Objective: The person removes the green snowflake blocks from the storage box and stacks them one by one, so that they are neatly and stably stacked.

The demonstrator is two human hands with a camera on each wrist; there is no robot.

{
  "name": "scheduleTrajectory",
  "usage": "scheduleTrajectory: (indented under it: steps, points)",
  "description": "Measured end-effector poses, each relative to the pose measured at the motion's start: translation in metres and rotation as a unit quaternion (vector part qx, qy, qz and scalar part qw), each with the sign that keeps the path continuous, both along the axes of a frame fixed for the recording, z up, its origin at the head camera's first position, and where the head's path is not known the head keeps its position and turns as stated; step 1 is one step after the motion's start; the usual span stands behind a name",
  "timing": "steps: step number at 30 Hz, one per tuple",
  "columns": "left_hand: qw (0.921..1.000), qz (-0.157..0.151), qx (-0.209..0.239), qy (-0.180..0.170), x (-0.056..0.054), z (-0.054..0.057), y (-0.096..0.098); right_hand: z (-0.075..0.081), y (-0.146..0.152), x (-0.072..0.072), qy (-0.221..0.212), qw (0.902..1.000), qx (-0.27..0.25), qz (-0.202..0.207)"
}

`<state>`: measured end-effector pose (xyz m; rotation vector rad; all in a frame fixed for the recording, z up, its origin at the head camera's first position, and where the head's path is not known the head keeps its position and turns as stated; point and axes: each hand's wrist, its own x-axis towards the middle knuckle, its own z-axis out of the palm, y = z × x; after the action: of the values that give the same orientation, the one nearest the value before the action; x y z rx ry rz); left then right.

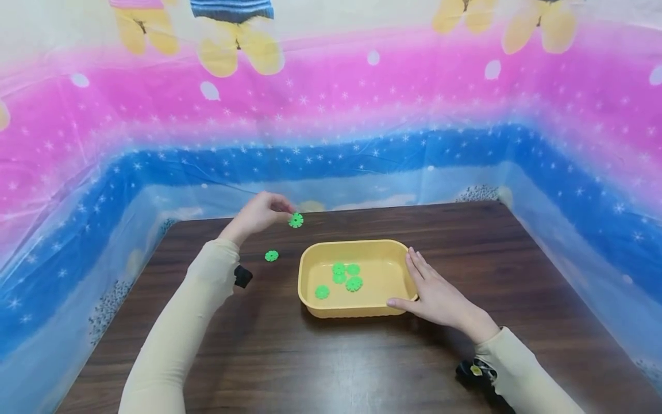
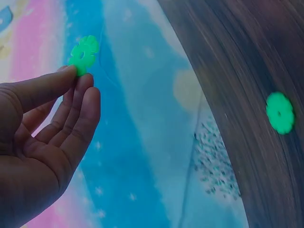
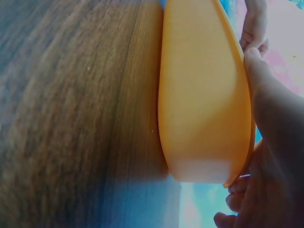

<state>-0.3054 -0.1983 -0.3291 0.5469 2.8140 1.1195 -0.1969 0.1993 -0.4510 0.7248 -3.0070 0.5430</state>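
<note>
My left hand [image 1: 262, 214] pinches a green flower-shaped plastic disc [image 1: 296, 220] between thumb and fingertips, raised near the table's far edge. In the left wrist view the disc [image 2: 85, 53] stands on edge above the thumb. A second green disc [image 1: 271, 256] lies on the table below this hand. To the right stands a yellow plastic basin [image 1: 357, 311] with several green discs [image 1: 354, 284] lying flat on its floor. My right hand [image 1: 439, 293] holds the basin's near right corner, thumb over the near rim and fingers along the right side.
The dark wooden table [image 1: 341, 368] ends at a far edge just behind the left hand. A pink and blue patterned curtain [image 1: 331, 115] surrounds the table at the back and sides. Black wrist cameras [image 1: 243, 276] sit on both sleeves.
</note>
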Motion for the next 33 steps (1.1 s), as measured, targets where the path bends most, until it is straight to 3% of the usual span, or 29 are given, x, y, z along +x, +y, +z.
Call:
scheduleTrajectory:
  steps: [6, 14, 24, 33]
  points:
    - [0.9990, 0.040, -0.002, -0.022, 0.001, -0.011, -0.028, 0.003, -0.001, -0.001, 0.004, 1.0000, -0.007, 0.005]
    - [0.9967, 0.054, -0.017, -0.058, 0.001, -0.034, -0.053, 0.005, 0.000, 0.000, -0.003, 0.9999, -0.009, 0.008]
    - [0.9934, 0.076, -0.037, -0.077, -0.002, -0.065, -0.058, 0.008, 0.002, 0.000, -0.006, 0.9997, -0.021, 0.008]
    - [0.9900, 0.086, -0.003, -0.111, -0.003, -0.092, -0.060, 0.003, 0.002, 0.001, -0.016, 0.9995, -0.026, 0.003]
